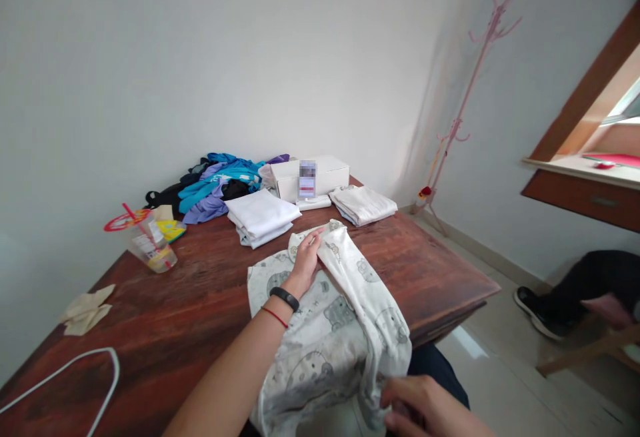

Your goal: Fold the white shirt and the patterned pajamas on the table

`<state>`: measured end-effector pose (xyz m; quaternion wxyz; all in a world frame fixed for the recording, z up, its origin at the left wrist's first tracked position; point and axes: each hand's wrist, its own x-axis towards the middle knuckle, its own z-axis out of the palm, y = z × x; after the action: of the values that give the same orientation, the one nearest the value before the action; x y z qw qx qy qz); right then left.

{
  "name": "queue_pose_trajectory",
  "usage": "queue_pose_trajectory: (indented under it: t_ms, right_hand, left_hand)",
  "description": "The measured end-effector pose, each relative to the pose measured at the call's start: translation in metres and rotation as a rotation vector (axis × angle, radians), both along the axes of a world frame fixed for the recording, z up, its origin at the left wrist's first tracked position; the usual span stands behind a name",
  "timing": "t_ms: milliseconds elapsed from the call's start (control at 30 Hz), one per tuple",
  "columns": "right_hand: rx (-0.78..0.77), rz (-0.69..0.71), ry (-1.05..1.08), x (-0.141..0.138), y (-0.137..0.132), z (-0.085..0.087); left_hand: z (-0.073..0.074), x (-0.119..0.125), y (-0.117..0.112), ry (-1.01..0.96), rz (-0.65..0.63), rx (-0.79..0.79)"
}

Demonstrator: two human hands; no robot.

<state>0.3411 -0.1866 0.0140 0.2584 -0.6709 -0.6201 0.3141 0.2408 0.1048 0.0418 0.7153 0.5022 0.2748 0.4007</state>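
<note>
A white garment with grey cartoon-animal prints (345, 317) lies over the table's front edge, its lower part hanging towards me. A long strip on its right side is folded inward over the rest. My left hand (306, 258), with a black band and a red string on the wrist, is closed on the cloth near the far end. Down at the lower right corner, my right hand (417, 402) has its fingers curled at the near end of the folded strip. Its fingertips are partly hidden and slightly blurred.
On the wooden table (200, 330) are folded white cloths (263, 213), a folded beige stack (364, 205), a white box (327, 173) with a phone (307, 180), heaped clothes (220, 183), a plastic cup (153, 247) and a white hanger (114, 363). A person's shoe (537, 313) shows right.
</note>
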Motion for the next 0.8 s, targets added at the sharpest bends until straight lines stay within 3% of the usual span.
queue_pose_trajectory:
  t_ms: [67, 167, 367, 500, 600, 800]
  right_hand:
    - [0.114, 0.011, 0.054, 0.014, 0.009, 0.025]
    - [0.298, -0.11, 0.029, 0.039, 0.037, 0.046]
    - [0.507, -0.079, 0.177, 0.079, 0.145, 0.065]
    - [0.493, 0.043, 0.234, 0.091, 0.22, 0.067]
    - [0.438, 0.178, 0.208, 0.096, 0.259, 0.06]
    - [0.289, 0.379, 0.177, 0.111, 0.281, 0.047]
  left_hand:
    - [0.002, 0.001, -0.001, -0.037, 0.0, 0.015]
    - [0.008, 0.002, -0.004, -0.09, -0.013, 0.037]
    - [0.015, 0.002, -0.013, -0.084, -0.079, 0.0]
    - [0.008, 0.002, -0.008, -0.033, -0.022, 0.043]
    - [0.001, 0.002, -0.002, 0.007, 0.061, 0.11]
    - [-0.006, 0.001, 0.003, 0.118, 0.172, 0.252]
